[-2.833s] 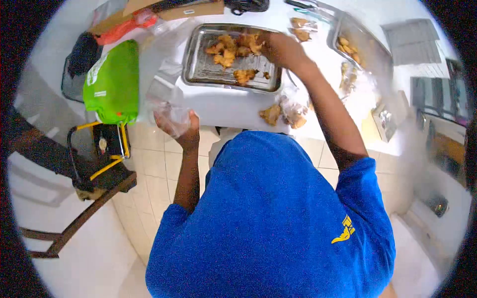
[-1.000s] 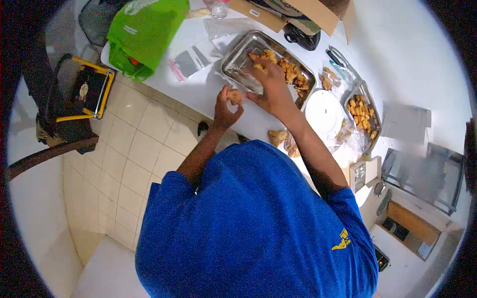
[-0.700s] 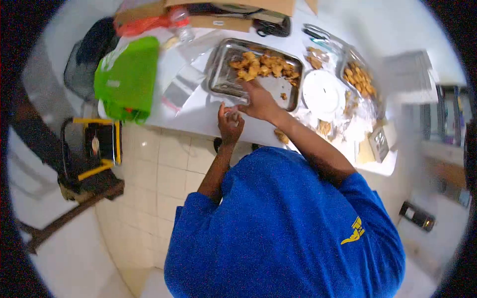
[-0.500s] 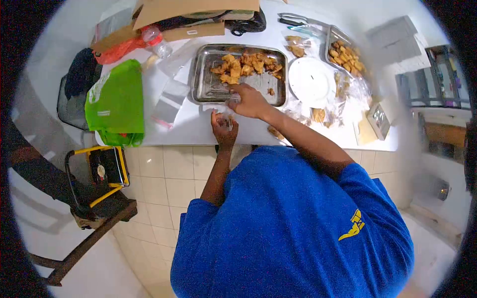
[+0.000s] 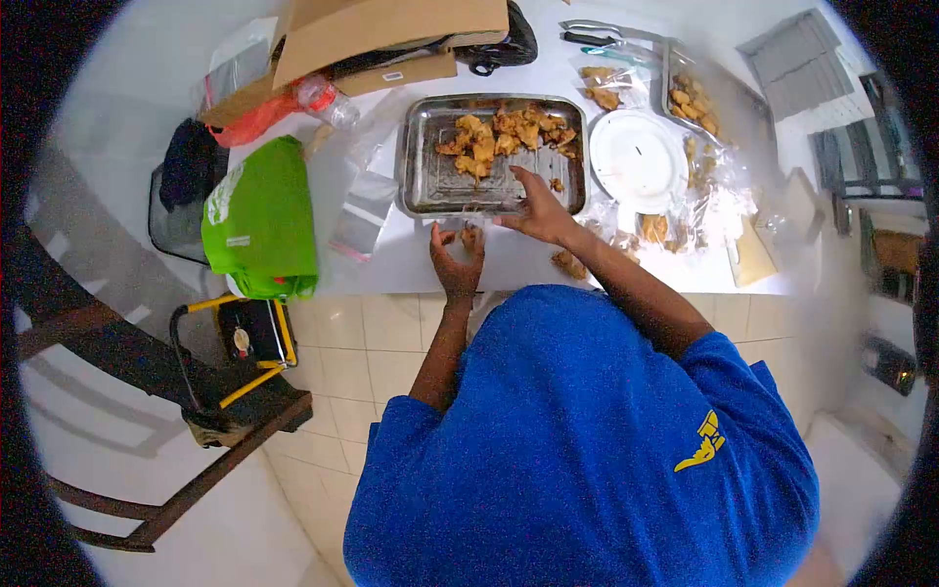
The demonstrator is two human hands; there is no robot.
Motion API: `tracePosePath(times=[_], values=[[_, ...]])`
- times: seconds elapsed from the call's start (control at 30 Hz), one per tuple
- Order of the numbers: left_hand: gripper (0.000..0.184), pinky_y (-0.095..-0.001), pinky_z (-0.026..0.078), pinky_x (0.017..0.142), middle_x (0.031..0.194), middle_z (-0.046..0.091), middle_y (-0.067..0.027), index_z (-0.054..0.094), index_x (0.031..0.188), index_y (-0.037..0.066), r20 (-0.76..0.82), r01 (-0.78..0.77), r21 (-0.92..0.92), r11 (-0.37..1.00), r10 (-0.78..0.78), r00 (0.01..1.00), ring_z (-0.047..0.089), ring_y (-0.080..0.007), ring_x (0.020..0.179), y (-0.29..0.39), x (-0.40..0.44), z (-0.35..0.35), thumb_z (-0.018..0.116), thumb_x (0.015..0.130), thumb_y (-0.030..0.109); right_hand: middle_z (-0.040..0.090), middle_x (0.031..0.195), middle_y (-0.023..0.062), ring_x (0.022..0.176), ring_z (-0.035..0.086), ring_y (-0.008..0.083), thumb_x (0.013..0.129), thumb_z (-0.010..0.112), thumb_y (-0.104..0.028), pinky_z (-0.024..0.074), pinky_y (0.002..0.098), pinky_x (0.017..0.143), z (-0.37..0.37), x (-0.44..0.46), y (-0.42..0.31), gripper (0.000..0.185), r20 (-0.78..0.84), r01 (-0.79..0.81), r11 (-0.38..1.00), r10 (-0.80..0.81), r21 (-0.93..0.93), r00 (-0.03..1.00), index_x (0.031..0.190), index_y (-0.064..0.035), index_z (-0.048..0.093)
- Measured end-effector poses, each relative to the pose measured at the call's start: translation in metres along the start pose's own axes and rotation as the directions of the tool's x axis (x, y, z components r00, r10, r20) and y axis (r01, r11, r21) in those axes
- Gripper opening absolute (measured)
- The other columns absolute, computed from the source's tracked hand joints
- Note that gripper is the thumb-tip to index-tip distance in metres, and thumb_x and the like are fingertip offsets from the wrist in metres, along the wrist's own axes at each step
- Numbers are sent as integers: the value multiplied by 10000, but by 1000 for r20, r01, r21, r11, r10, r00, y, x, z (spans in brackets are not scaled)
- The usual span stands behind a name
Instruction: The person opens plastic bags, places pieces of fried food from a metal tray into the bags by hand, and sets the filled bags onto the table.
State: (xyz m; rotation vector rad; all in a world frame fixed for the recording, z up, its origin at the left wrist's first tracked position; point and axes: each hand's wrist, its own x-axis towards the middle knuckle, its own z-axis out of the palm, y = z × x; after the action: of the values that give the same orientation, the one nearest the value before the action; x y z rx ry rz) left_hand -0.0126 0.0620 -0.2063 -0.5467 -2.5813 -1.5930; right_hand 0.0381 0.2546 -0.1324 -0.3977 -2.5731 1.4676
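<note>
A small clear plastic bag (image 5: 472, 238) with a brown piece of food inside is at the front edge of the tray. My left hand (image 5: 456, 269) is curled around this bag from below and holds it. My right hand (image 5: 543, 212) is just to the right, thumb near the bag's mouth and index finger stretched apart over the tray's front rim. Its other fingers are hidden. Behind both hands lies a metal tray (image 5: 423, 181) with fried brown pieces (image 5: 476, 140) heaped along its back half and a small crumb at the right.
Right of the tray are a white plate (image 5: 638, 161), filled plastic bags (image 5: 675, 227), knives (image 5: 592, 39) and a second tray of pieces (image 5: 693, 106). Flat clear bags (image 5: 364, 215), a green bag (image 5: 259, 220), a plastic bottle (image 5: 328, 101) and a cardboard box (image 5: 391, 39) lie left and behind.
My right hand has spread its fingers and moved slightly away from the bag's mouth. My left hand still holds the bag. The whole view has shifted a little.
</note>
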Motion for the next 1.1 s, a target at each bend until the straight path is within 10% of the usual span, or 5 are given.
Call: tracePosePath(times=[0.37,0.47,0.6,0.7,1.1], values=[[587,-388,424,841,1100,529,-137,441,1234,-5,198,-180,-142,973,206,958,518,-269,943,31,80,-28,677,757,243,225,1419,169,1216,312,388,589,777,-258,321,503,966,-21,-15,-45,474,-36,252,863,-297,-438,954,1009,-109,617],[515,-365,449,818,1123,550,-129,501,1177,29,744,-151,-43,988,132,655,545,-254,937,76,131,-28,690,751,246,223,1430,149,1259,259,374,600,759,-278,279,549,981,-15,-9,-53,379,-11,180,829,-219,-529,976,930,-121,662],[366,-338,463,796,932,628,-135,590,1023,35,985,-377,84,923,-19,174,597,-228,887,50,154,-6,695,741,243,260,1420,119,1281,240,349,650,691,-246,221,610,987,0,-5,-38,221,28,66,710,-66,-701,997,836,-126,696],[304,-340,466,783,903,635,-124,612,968,41,970,-172,189,967,-156,188,606,-224,880,60,157,6,679,740,232,304,1394,98,1280,249,326,685,634,-195,211,621,985,12,-2,-19,162,-17,43,728,-74,-684,997,817,-127,699],[119,-301,485,647,756,616,-62,592,795,15,962,-152,217,964,-186,198,584,-145,707,52,162,20,656,750,104,353,1353,89,1265,278,305,674,705,-244,255,588,972,12,-7,-18,174,72,217,776,-218,-592,973,825,-159,702]])
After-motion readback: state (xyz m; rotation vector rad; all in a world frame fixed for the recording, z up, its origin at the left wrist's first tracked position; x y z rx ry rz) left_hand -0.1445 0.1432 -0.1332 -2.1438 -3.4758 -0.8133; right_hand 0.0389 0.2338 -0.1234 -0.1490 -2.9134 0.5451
